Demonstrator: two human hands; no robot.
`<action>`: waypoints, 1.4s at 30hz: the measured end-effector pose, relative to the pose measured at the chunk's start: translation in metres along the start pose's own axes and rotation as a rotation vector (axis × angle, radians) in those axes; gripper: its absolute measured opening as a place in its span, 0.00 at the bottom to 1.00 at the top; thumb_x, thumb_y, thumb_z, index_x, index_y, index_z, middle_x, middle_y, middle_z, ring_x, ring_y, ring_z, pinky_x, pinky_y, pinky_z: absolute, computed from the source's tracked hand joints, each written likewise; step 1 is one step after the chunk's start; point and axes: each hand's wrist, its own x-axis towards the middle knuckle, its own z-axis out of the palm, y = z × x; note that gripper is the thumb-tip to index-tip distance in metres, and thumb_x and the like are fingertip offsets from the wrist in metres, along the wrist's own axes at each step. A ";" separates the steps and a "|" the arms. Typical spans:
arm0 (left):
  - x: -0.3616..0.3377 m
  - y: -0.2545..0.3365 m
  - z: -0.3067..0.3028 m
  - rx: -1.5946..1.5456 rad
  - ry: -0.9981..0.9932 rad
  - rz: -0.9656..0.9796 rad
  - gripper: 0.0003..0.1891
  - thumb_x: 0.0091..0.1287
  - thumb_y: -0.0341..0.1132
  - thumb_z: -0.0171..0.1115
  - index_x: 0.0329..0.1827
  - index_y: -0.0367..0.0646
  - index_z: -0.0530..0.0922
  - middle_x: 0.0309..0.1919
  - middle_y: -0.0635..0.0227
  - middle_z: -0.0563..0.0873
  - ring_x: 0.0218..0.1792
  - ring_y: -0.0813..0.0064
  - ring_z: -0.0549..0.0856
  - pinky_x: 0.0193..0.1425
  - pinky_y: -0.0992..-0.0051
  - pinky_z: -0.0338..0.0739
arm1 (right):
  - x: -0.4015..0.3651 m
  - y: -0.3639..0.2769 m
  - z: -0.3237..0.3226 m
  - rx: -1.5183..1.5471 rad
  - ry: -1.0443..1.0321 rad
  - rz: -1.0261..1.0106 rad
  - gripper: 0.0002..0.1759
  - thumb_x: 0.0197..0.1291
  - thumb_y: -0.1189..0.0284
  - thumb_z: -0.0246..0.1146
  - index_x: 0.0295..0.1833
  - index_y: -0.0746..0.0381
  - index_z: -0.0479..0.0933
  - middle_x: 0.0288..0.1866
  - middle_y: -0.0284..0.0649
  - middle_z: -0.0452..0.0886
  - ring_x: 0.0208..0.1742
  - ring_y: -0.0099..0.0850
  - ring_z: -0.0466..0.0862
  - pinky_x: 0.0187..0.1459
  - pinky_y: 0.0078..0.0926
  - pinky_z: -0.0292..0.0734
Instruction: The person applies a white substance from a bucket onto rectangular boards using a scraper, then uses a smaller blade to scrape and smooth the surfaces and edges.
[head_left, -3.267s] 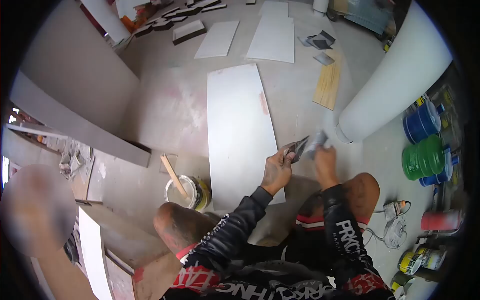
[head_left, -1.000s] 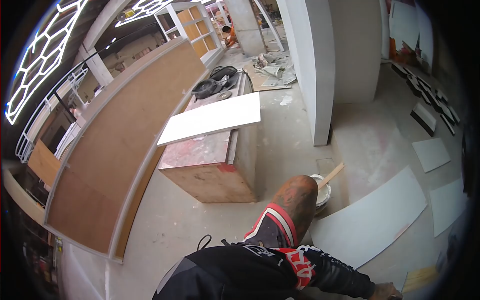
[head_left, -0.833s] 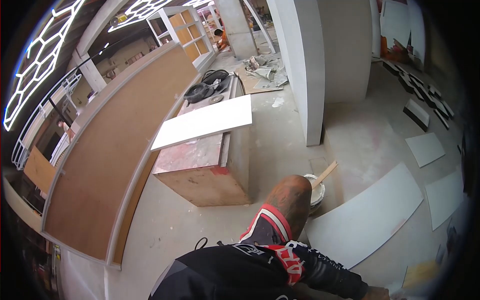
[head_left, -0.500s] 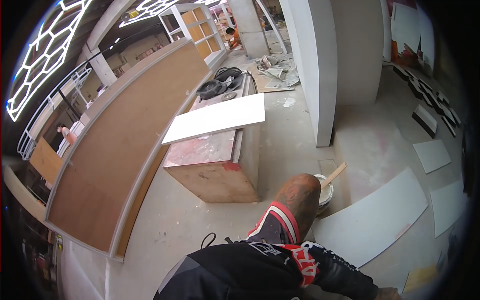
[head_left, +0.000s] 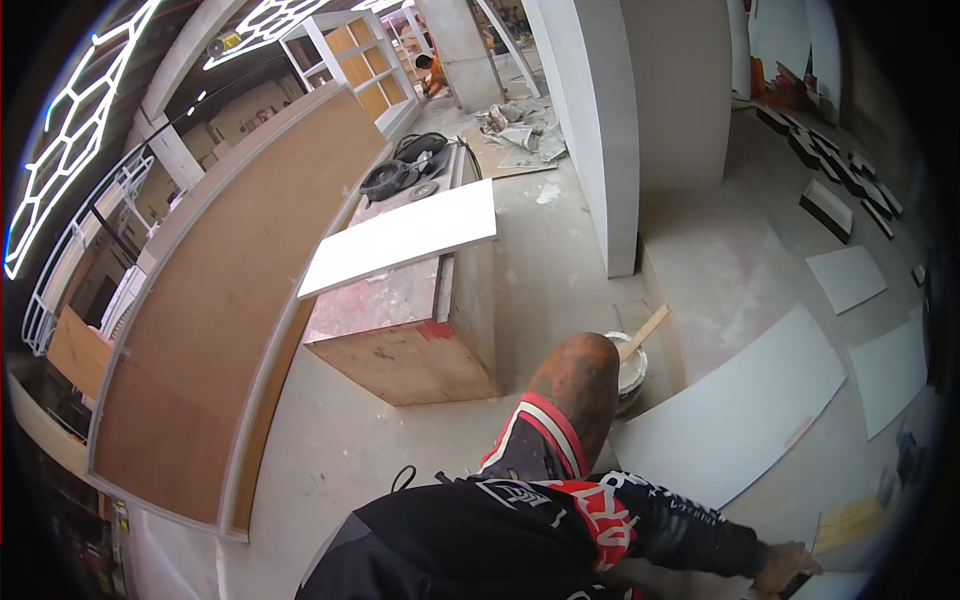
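Observation:
My right hand (head_left: 782, 570) reaches down to the floor at the lower right edge of the view, in a long black sleeve. Its fingers are curled around a small dark object (head_left: 796, 584), whose kind I cannot make out. Just beside the hand lie a yellowish piece of board (head_left: 845, 525) and the edge of a pale panel (head_left: 840, 586). A large white panel (head_left: 735, 410) lies flat on the floor beyond the forearm. My left hand is out of view.
By my knee stands a bucket (head_left: 632, 376) with a wooden stick (head_left: 645, 334) in it. Ahead, a white board (head_left: 400, 238) rests on a low wooden box (head_left: 400, 365). A brown panel frame (head_left: 230, 300) stands at left. Another person (head_left: 432, 74) crouches far back.
The view has swung slightly to the right. My right hand has come further into the picture, and the dark object in its fingers now shows.

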 end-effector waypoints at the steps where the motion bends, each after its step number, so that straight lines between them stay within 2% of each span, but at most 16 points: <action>1: 0.002 -0.002 -0.001 -0.006 -0.002 0.007 0.26 0.50 0.30 0.65 0.57 0.43 0.79 0.43 0.51 0.86 0.43 0.53 0.86 0.49 0.65 0.80 | 0.000 -0.001 -0.001 0.006 0.001 0.005 0.14 0.65 0.70 0.56 0.51 0.70 0.73 0.47 0.44 0.76 0.51 0.36 0.77 0.60 0.33 0.69; 3: 0.001 -0.010 -0.005 -0.208 -0.102 0.026 0.30 0.47 0.32 0.67 0.59 0.45 0.78 0.43 0.50 0.85 0.43 0.51 0.85 0.49 0.64 0.80 | -0.001 0.002 -0.008 0.018 0.011 0.019 0.15 0.65 0.70 0.56 0.51 0.70 0.73 0.47 0.44 0.76 0.51 0.36 0.77 0.60 0.33 0.69; 7: -0.013 -0.001 0.006 0.154 -0.322 0.068 0.32 0.50 0.31 0.64 0.64 0.46 0.75 0.42 0.47 0.85 0.43 0.47 0.85 0.49 0.63 0.80 | -0.003 0.006 -0.018 0.060 0.048 0.074 0.15 0.65 0.70 0.56 0.51 0.70 0.73 0.47 0.44 0.76 0.52 0.37 0.77 0.61 0.34 0.69; 13: -0.014 -0.023 0.006 -0.226 -0.057 0.064 0.27 0.50 0.31 0.63 0.58 0.43 0.80 0.38 0.49 0.87 0.38 0.55 0.87 0.44 0.61 0.80 | -0.013 0.024 -0.049 0.205 0.133 0.150 0.15 0.66 0.70 0.56 0.51 0.70 0.73 0.47 0.45 0.76 0.52 0.37 0.77 0.62 0.34 0.68; 15: -0.028 -0.001 -0.003 -0.225 0.001 0.287 0.27 0.49 0.29 0.62 0.58 0.43 0.80 0.37 0.48 0.86 0.37 0.54 0.87 0.44 0.63 0.81 | -0.030 0.044 -0.062 0.275 0.135 0.145 0.15 0.66 0.70 0.56 0.51 0.70 0.72 0.47 0.45 0.76 0.53 0.37 0.76 0.62 0.34 0.68; 17: -0.020 -0.004 -0.002 -0.124 -0.112 0.193 0.27 0.49 0.27 0.61 0.58 0.43 0.80 0.36 0.47 0.86 0.35 0.55 0.87 0.44 0.64 0.81 | -0.049 0.092 -0.079 0.317 -0.025 0.002 0.16 0.66 0.69 0.56 0.51 0.71 0.72 0.48 0.45 0.76 0.53 0.38 0.76 0.62 0.34 0.68; 18: -0.005 -0.030 0.005 -0.092 -0.065 0.124 0.28 0.50 0.27 0.61 0.59 0.42 0.79 0.35 0.47 0.85 0.35 0.55 0.87 0.43 0.63 0.80 | -0.050 0.046 -0.057 0.757 0.159 0.399 0.20 0.66 0.67 0.57 0.58 0.71 0.72 0.53 0.48 0.76 0.57 0.37 0.76 0.63 0.32 0.67; 25: -0.009 -0.008 -0.047 -0.335 0.105 -0.141 0.23 0.63 0.27 0.58 0.64 0.40 0.74 0.38 0.47 0.86 0.35 0.54 0.87 0.45 0.68 0.82 | -0.024 -0.003 -0.071 0.476 0.396 0.438 0.34 0.71 0.59 0.58 0.73 0.70 0.60 0.67 0.48 0.70 0.65 0.39 0.73 0.66 0.35 0.66; 26: -0.010 -0.021 -0.032 -0.270 0.344 0.161 0.19 0.70 0.29 0.53 0.63 0.42 0.75 0.44 0.50 0.86 0.43 0.55 0.87 0.49 0.64 0.80 | -0.024 0.007 -0.070 0.608 0.461 0.339 0.35 0.71 0.61 0.55 0.74 0.72 0.56 0.69 0.51 0.67 0.66 0.41 0.72 0.66 0.38 0.66; 27: -0.013 -0.022 -0.032 -0.275 0.344 0.154 0.19 0.70 0.29 0.53 0.63 0.42 0.75 0.44 0.50 0.86 0.43 0.55 0.87 0.49 0.64 0.80 | -0.029 0.014 -0.071 0.661 0.444 0.292 0.34 0.71 0.62 0.55 0.73 0.71 0.56 0.67 0.49 0.68 0.63 0.40 0.73 0.63 0.37 0.68; 29: -0.017 -0.022 -0.032 -0.058 0.420 0.676 0.19 0.67 0.33 0.56 0.61 0.44 0.77 0.50 0.53 0.84 0.51 0.55 0.84 0.55 0.59 0.77 | -0.041 0.025 -0.069 0.505 0.345 0.204 0.33 0.70 0.64 0.55 0.73 0.71 0.56 0.63 0.47 0.70 0.57 0.38 0.74 0.57 0.35 0.70; 33: -0.019 -0.009 -0.017 -0.055 0.209 0.935 0.18 0.62 0.36 0.59 0.56 0.46 0.79 0.52 0.58 0.83 0.55 0.55 0.81 0.56 0.54 0.75 | -0.058 0.035 -0.056 -0.525 0.257 -0.404 0.31 0.69 0.68 0.56 0.72 0.70 0.56 0.54 0.43 0.73 0.46 0.35 0.77 0.45 0.31 0.75; 35: 0.000 -0.016 0.002 0.012 -0.022 0.733 0.18 0.57 0.36 0.63 0.52 0.45 0.80 0.51 0.57 0.84 0.52 0.54 0.82 0.55 0.56 0.77 | -0.063 0.031 -0.050 -0.947 0.281 -0.737 0.31 0.68 0.70 0.56 0.71 0.69 0.55 0.49 0.40 0.75 0.40 0.33 0.79 0.38 0.29 0.78; 37: 0.032 -0.036 0.010 -0.009 -0.136 0.020 0.16 0.58 0.38 0.64 0.48 0.44 0.81 0.46 0.53 0.84 0.48 0.51 0.83 0.50 0.57 0.78 | -0.067 0.027 -0.049 -0.691 0.244 -0.542 0.27 0.68 0.72 0.55 0.70 0.68 0.59 0.53 0.44 0.74 0.43 0.36 0.79 0.41 0.32 0.78; 39: 0.076 -0.081 0.020 -0.112 -0.056 0.042 0.20 0.58 0.37 0.65 0.54 0.44 0.78 0.49 0.51 0.83 0.46 0.49 0.83 0.47 0.60 0.79 | -0.071 0.017 -0.047 -0.486 0.260 -0.418 0.25 0.68 0.74 0.54 0.69 0.67 0.63 0.57 0.48 0.74 0.46 0.39 0.80 0.43 0.35 0.78; 42: 0.063 -0.064 -0.017 -0.293 0.112 -0.469 0.21 0.60 0.37 0.66 0.55 0.39 0.77 0.51 0.48 0.82 0.50 0.52 0.82 0.54 0.61 0.77 | -0.062 0.020 -0.078 -0.639 0.326 -0.566 0.22 0.69 0.77 0.53 0.67 0.66 0.69 0.63 0.54 0.73 0.51 0.44 0.81 0.46 0.39 0.78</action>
